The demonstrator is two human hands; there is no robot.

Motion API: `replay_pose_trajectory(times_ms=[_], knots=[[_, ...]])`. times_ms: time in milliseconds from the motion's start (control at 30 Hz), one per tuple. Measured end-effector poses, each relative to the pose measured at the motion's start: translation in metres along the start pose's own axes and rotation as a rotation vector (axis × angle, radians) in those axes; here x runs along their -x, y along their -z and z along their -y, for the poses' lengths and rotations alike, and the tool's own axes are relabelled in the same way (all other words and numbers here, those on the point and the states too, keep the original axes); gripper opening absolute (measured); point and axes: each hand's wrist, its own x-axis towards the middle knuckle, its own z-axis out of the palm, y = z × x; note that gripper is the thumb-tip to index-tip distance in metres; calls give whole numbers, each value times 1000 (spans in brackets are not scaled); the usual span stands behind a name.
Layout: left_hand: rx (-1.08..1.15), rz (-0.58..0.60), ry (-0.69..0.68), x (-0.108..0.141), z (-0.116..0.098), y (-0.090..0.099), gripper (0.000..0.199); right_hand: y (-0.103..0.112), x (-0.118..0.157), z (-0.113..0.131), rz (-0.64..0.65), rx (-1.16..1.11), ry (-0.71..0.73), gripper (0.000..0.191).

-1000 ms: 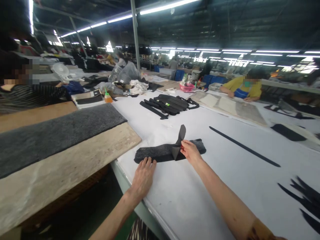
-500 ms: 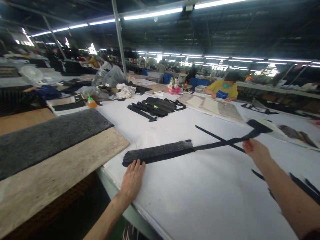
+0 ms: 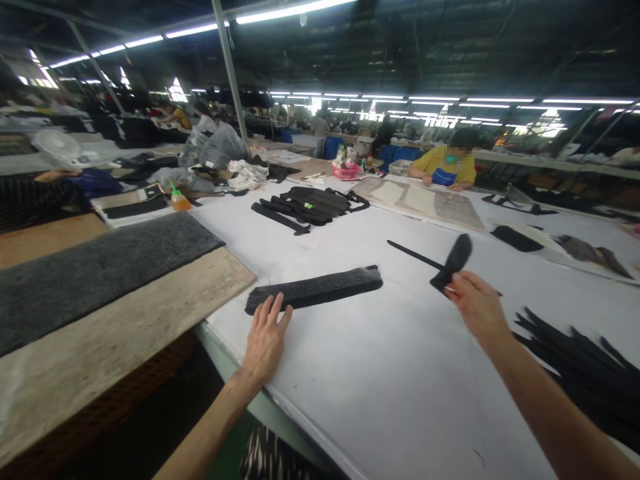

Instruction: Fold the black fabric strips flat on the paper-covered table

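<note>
My left hand (image 3: pixel 267 337) lies with its fingers spread at the left end of a long dark grey and black fabric piece (image 3: pixel 325 285). Its fingertips touch that piece's near edge. To the right, my right hand (image 3: pixel 475 300) pinches a black fabric strip (image 3: pixel 457 257) whose broad end stands up above the table. Behind this strip, a thin black strip (image 3: pixel 413 252) lies flat, its right part hidden by the held strip and my hand. A bundle of black strips (image 3: pixel 580 367) spreads beside my right forearm.
A grey felt sheet (image 3: pixel 100 277) covers part of a worn board (image 3: pixel 200 287) at left. Farther back on the white table (image 3: pixel 360 373) lie black fabric pieces (image 3: pixel 320 203), an orange-filled bottle (image 3: pixel 179 199) and a pink basket (image 3: pixel 347 172). A co-worker (image 3: pixel 445 167) sits opposite.
My right hand has moved left and inward. The black strip that stretched out from the grey and black piece is now off it and bunched in my fingers. My left hand stays about where it was.
</note>
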Motion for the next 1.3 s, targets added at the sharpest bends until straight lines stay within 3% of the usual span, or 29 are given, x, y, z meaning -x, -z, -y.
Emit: replay_pose_trajectory(times_ms=[100, 167, 267, 367, 433, 500, 600, 733, 867, 1033, 1100, 1300], knots=[[433, 48, 92, 9, -18, 12, 31, -50, 67, -25, 289, 339, 159, 21], [831, 197, 301, 12, -29, 20, 30, -77, 106, -41, 516, 517, 403, 18], [1284, 354, 671, 13, -33, 29, 50, -106, 150, -64, 727, 741, 760, 24], [1378, 359, 859, 16, -23, 33, 54, -120, 179, -79, 870, 946, 1051, 23], [1305, 356, 848, 21, -14, 33, 46, -123, 190, -82, 924, 1017, 1155, 20], [1240, 370, 788, 28, -8, 34, 40, -123, 195, -81, 962, 1033, 1179, 20], [1123, 379, 684, 38, -6, 34, 51, -121, 194, -77, 1002, 978, 1126, 24], [819, 369, 561, 42, -10, 33, 57, -124, 187, -73, 935, 905, 1055, 26], [646, 368, 539, 38, -14, 30, 57, -141, 186, -67, 888, 986, 960, 19], [583, 357, 528, 38, -14, 25, 54, -165, 193, -69, 1128, 1051, 812, 17], [554, 355, 517, 41, -11, 25, 50, -170, 195, -74, 1173, 1088, 811, 15], [339, 399, 366, 47, -2, 35, 27, -170, 195, -83, 1136, 1062, 910, 13]])
